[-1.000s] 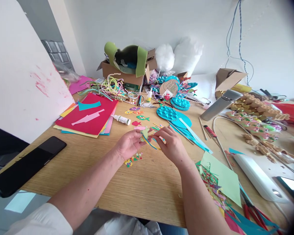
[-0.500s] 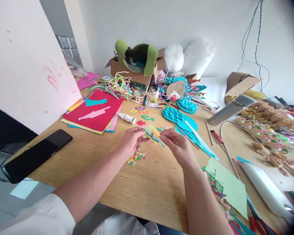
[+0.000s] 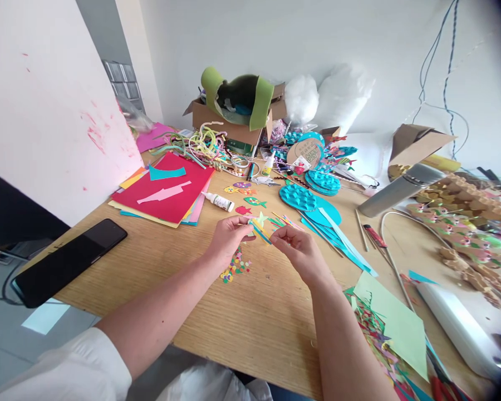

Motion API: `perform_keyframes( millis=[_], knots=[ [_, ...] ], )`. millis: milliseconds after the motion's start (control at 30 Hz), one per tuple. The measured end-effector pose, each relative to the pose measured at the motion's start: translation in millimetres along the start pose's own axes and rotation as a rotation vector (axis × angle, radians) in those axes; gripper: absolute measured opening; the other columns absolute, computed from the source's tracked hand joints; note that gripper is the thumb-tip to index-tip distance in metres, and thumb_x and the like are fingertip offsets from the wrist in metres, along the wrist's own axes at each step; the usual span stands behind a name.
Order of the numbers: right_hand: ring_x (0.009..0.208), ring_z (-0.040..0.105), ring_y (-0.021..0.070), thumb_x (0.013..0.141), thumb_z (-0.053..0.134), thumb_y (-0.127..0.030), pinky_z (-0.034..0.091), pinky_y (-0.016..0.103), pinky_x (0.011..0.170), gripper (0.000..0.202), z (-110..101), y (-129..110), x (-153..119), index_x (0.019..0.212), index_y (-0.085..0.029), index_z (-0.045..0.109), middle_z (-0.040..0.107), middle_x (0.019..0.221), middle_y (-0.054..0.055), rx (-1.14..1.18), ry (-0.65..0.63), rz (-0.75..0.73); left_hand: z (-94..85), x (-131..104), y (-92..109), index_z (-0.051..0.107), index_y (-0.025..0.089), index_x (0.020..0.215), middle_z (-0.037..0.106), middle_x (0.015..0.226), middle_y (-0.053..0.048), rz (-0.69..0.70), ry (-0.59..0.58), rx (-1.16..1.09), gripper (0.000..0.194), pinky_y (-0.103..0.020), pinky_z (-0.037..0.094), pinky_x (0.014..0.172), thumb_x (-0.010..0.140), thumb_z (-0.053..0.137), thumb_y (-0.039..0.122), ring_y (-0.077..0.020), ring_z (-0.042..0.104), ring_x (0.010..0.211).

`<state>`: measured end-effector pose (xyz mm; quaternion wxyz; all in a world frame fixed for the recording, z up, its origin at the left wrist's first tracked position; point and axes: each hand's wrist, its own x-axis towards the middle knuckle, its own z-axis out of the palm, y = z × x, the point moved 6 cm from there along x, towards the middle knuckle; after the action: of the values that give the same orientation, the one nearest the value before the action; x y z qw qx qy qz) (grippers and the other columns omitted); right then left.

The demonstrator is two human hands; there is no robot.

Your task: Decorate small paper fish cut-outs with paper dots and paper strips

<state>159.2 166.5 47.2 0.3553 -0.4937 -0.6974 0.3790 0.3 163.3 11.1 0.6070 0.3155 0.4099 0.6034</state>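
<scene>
Above the table's middle, my left hand (image 3: 230,236) pinches one end of some thin blue and yellow paper strips (image 3: 260,231). My right hand (image 3: 294,245) has thumb and finger closed at the strips' other end. Just behind my hands lies a pale green paper piece (image 3: 260,218), beside a red paper fish (image 3: 244,210) and a green paper fish (image 3: 254,201). Small coloured paper dots (image 3: 234,268) are scattered below my left hand. A bundle of coloured strips (image 3: 284,220) lies behind my right hand.
Red paper sheets (image 3: 158,200), a black phone (image 3: 69,262) and a glue bottle (image 3: 219,201) lie left. Blue discs (image 3: 297,198), a metal bottle (image 3: 401,190), a pale green sheet (image 3: 394,328) and red-handled scissors (image 3: 440,387) are on the right.
The strips between my hands now lie closer together, with the blue one no longer sticking out past my right fingertips. The pale green piece shows more behind my hands. The view has shifted slightly.
</scene>
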Motion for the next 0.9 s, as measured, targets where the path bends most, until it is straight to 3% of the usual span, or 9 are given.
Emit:
perform_keyframes(
  millis=[300,900],
  knots=[
    [0.069,0.059,0.0172,0.076,0.063,-0.038,0.045,0.031,0.066,0.021,-1.0,-0.8,-0.5,0.072,-0.018,0.065,0.067,0.071,0.004,-0.026,-0.003,-0.014,-0.1,-0.2,0.4,0.070,0.014,0.066,0.070,0.071,-0.004,-0.015,0.002,-0.016,0.016,-0.032,0.057,0.069,0.056,0.076,0.024,-0.0155,0.064,0.068],
    [0.068,0.059,0.0170,0.074,0.063,-0.035,0.046,0.031,0.065,0.018,-0.7,-2.8,-0.6,0.069,-0.018,0.064,0.067,0.070,0.003,-0.034,0.002,-0.026,0.5,-0.6,1.0,0.072,0.014,0.067,0.072,0.076,-0.005,-0.002,0.001,0.007,0.019,-0.032,0.056,0.068,0.056,0.079,0.027,-0.0159,0.064,0.069]
  ],
)
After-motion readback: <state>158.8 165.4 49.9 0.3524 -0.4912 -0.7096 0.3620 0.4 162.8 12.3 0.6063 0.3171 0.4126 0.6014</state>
